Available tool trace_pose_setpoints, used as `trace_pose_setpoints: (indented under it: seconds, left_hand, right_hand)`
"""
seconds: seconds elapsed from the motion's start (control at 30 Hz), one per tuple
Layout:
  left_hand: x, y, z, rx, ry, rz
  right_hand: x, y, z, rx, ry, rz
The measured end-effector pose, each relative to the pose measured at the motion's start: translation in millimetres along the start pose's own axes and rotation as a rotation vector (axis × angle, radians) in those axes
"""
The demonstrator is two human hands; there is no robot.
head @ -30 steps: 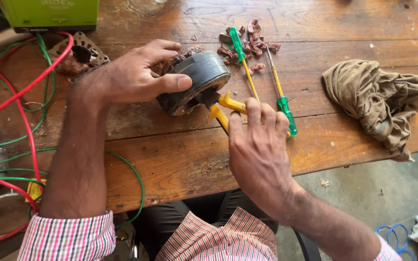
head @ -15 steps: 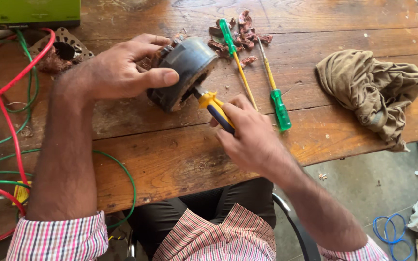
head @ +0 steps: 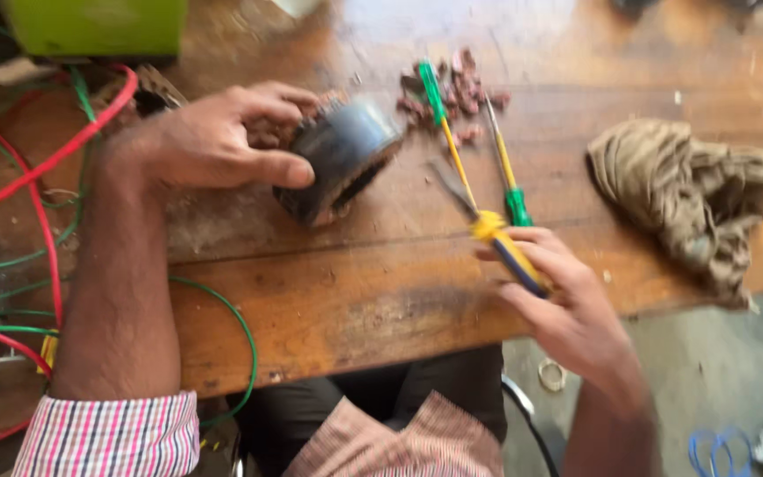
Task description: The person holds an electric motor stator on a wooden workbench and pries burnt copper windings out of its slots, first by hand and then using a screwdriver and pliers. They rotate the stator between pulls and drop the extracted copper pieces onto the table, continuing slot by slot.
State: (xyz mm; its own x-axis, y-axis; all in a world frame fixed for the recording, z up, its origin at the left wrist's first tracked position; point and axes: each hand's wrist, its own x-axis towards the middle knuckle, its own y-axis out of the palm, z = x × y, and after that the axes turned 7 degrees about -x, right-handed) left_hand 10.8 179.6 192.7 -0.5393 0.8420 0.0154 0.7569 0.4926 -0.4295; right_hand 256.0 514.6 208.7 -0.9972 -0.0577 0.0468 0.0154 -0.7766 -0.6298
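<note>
round dark metal motor drum (head: 339, 159) gripped by left hand (head: 222, 141); right hand (head: 567, 305) clasps yellow-handled pliers (head: 496, 234).

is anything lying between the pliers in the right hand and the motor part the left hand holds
Nothing visible. The pliers in the right hand are apart from the motor part held by the left hand; only bare table lies between.

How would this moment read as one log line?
left hand: grips dark round motor part | right hand: holds yellow-handled pliers, clear of part | table: two screwdrivers, brown rag
</note>
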Motion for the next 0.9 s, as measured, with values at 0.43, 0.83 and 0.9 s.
trace_pose_setpoints:
  seconds: [0.43,0.83,0.9]
  left_hand:
    - [6.6,10.0,-5.3,0.248,-0.076,-0.140]
    - [9.2,11.8,-16.0,-0.004,0.027,-0.079]
    - [8.2,10.3,-11.5,-0.084,0.001,-0.066]
  right_hand:
    - [88.0,-25.5,-50.9,-0.972,-0.044,-0.419]
    - [152.7,25.8,-50.8,-0.710,-0.340,-0.311]
    - [146.8,28.9,-53.4,-0.702,-0.310,-0.287]
